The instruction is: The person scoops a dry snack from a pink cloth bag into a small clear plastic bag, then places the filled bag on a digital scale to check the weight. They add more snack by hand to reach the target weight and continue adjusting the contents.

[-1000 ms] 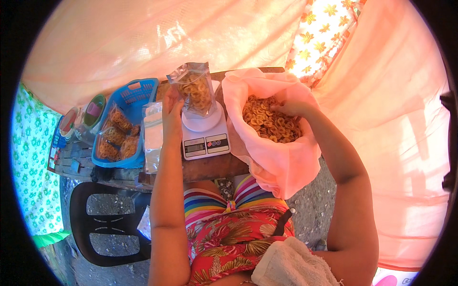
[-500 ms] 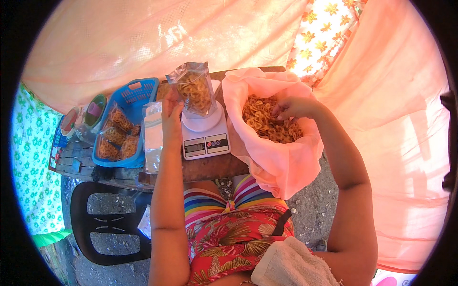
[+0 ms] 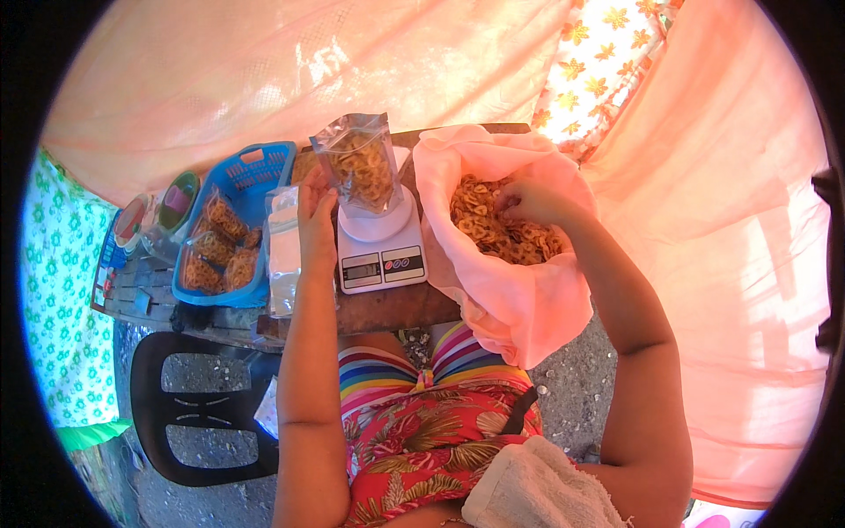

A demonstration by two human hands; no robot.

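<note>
A clear-fronted stand-up pouch [image 3: 363,172] of thin brown-and-yellow chips, probably banana chips, stands on the round plate of a white kitchen scale [image 3: 384,238]. Its silvery top leans a little to the left. At the pouch's left edge is my left hand [image 3: 317,192], thumb apart from the loosely curved fingers; no firm grip shows. My right hand [image 3: 531,202] reaches into a container lined with pink cloth [image 3: 515,295]. Its fingers are pinched together at the heap of loose chips [image 3: 493,227], the fingertips partly hidden among them.
Left of the scale lie flat clear bags [image 3: 284,251]. Beyond them, a blue basket [image 3: 264,172] holds several filled bags [image 3: 211,249], beside tubs [image 3: 179,201]. A black plastic chair [image 3: 150,414] stands below the wooden table's [image 3: 405,310] left part. Pink cloth hangs behind.
My right hand has shifted slightly left within the chips, its fingers drawn closer together. My left hand and the pouch on the scale stay as they were; the whole view moved slightly.
</note>
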